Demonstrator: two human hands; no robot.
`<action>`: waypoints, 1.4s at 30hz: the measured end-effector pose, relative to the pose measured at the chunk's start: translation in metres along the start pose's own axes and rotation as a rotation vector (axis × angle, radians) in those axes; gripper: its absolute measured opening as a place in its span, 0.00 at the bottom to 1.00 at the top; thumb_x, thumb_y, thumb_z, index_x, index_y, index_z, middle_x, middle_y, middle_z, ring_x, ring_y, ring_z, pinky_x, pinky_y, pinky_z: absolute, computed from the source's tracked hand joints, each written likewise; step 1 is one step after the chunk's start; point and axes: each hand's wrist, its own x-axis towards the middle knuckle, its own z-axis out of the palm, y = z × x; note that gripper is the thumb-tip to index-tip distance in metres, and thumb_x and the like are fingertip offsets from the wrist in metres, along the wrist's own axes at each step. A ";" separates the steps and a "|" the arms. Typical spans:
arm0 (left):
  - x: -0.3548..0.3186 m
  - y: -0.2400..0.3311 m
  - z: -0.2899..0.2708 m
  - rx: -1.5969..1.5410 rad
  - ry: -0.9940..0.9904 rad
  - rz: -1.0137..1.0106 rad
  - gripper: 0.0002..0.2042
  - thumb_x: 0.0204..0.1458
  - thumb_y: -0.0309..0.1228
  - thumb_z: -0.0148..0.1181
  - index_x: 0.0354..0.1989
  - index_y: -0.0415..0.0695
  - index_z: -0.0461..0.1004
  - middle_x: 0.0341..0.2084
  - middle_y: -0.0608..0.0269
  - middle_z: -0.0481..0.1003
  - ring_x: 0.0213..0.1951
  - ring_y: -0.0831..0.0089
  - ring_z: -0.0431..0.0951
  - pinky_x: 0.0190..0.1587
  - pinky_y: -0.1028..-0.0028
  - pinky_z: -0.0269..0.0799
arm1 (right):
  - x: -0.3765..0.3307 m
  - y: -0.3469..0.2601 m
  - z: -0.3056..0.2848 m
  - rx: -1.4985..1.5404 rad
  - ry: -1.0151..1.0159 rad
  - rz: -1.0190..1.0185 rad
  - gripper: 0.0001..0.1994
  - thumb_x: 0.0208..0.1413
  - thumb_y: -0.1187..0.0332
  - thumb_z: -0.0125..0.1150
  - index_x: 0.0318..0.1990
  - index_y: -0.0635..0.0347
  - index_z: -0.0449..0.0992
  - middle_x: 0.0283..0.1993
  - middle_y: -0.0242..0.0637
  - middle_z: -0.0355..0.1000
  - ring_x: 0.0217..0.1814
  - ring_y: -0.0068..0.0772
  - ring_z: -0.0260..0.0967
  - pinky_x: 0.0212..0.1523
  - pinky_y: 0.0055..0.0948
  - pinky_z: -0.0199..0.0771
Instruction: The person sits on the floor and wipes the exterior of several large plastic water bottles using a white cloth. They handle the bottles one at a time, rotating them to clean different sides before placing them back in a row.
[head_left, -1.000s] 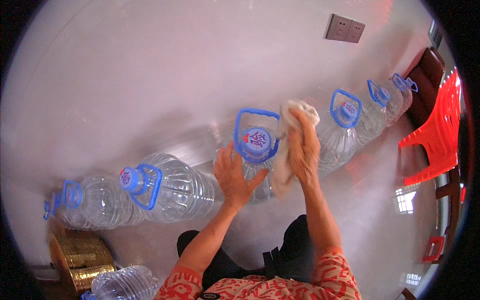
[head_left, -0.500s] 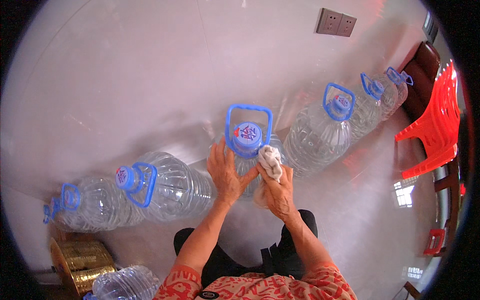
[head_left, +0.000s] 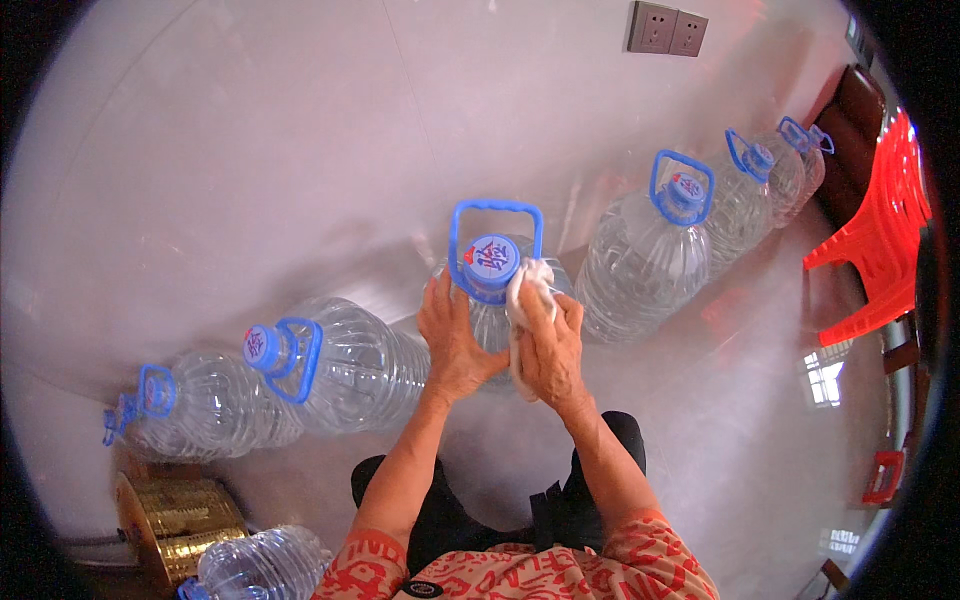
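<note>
Left hand (head_left: 452, 345) is resting against the left side of the middle clear bottle (head_left: 488, 325), thumb and fingers spreading wide. Right hand (head_left: 554, 355) is holding a bunched whitish cloth (head_left: 529, 285) at the bottle's right shoulder, close by the blue cap (head_left: 491, 260). Bottle is standing on the floor (head_left: 720, 400) before the person, near the wall (head_left: 250, 150). Similar bottles (head_left: 645, 265) are lining up to both sides. Red plastic chairs (head_left: 880, 250) are standing at far right.
</note>
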 end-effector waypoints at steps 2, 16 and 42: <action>0.000 -0.001 0.000 -0.007 -0.010 0.006 0.57 0.27 0.51 0.74 0.67 0.44 0.47 0.65 0.44 0.46 0.67 0.42 0.41 0.63 0.45 0.38 | -0.009 0.000 -0.008 -0.017 -0.044 -0.124 0.26 0.41 0.79 0.60 0.53 0.52 0.72 0.52 0.42 0.70 0.48 0.49 0.65 0.49 0.42 0.66; 0.000 -0.012 0.009 0.023 0.060 0.125 0.51 0.26 0.53 0.74 0.62 0.44 0.57 0.60 0.47 0.55 0.63 0.45 0.51 0.61 0.48 0.47 | 0.081 -0.018 -0.004 -0.265 -0.255 -0.512 0.06 0.40 0.66 0.62 0.30 0.46 0.80 0.50 0.24 0.69 0.58 0.39 0.59 0.44 0.46 0.64; 0.004 0.017 -0.007 -0.063 0.105 0.111 0.52 0.22 0.41 0.76 0.62 0.44 0.55 0.56 0.52 0.59 0.59 0.52 0.58 0.59 0.55 0.56 | 0.048 0.169 -0.068 -0.685 0.055 -0.206 0.14 0.43 0.67 0.62 0.41 0.51 0.76 0.59 0.32 0.62 0.60 0.43 0.53 0.48 0.48 0.60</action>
